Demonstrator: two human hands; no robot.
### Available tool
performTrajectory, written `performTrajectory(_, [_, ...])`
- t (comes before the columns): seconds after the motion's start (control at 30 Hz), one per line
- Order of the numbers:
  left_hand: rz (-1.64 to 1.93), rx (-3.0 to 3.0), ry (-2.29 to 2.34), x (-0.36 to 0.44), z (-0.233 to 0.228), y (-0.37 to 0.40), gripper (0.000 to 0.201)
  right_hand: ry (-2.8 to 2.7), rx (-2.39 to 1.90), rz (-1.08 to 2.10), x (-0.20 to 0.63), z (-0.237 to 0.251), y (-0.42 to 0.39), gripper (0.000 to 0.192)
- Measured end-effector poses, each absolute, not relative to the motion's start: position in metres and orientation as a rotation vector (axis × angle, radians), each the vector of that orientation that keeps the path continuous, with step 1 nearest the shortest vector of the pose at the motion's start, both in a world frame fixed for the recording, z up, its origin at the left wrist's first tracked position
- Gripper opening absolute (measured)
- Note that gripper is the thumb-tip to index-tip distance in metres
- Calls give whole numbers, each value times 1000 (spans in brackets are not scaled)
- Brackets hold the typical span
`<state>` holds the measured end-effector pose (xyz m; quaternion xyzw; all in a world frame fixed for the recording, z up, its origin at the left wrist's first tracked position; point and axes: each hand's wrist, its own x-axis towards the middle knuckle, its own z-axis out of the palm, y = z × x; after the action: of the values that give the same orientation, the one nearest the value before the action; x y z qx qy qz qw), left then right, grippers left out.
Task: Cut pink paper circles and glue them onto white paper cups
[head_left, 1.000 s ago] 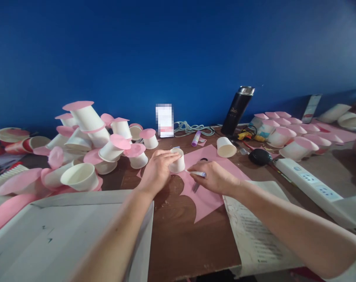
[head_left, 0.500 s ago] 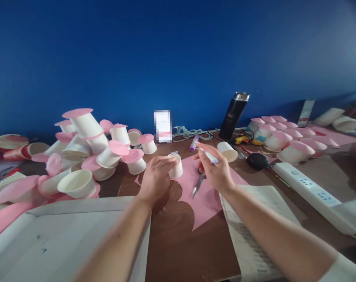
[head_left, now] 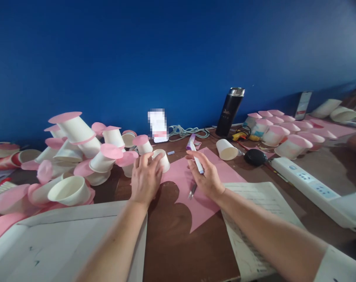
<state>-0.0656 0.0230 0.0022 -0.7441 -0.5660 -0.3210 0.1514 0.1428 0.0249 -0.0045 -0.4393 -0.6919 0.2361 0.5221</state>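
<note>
My left hand point(head_left: 147, 177) is curled against the side of a small white paper cup point(head_left: 165, 162), which stands upside down on the table; the fingers hide its left part. In my right hand point(head_left: 207, 178) is a slim white marker point(head_left: 199, 161) with a bluish end, pinched between thumb and fingers over the pink paper point(head_left: 205, 209). That sheet has curved pieces cut from its left edge. Scissors point(head_left: 192, 191) lie on it, mostly hidden under my right hand. A small bluish cap point(head_left: 171, 152) lies beyond the cup.
Cups with pink paper discs point(head_left: 74, 127) are heaped on the left; more point(head_left: 274, 135) stand in rows at right. Behind are a phone point(head_left: 158, 127), cable point(head_left: 189, 132), purple glue stick point(head_left: 191, 141) and black flask point(head_left: 229, 113). A loose cup point(head_left: 226, 149) and power strip point(head_left: 307, 184) lie rightward.
My left hand and the cup have moved left, and its fingers have shifted from the cup's top to its side. My right hand has shifted left and slightly down with the marker, covering more of the scissors.
</note>
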Motion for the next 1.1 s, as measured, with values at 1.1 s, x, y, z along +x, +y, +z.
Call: performTrajectory(1.1, [-475, -2233, -2007, -75, 3, 22, 27, -1663, -1071, 530, 151, 1, 22, 33])
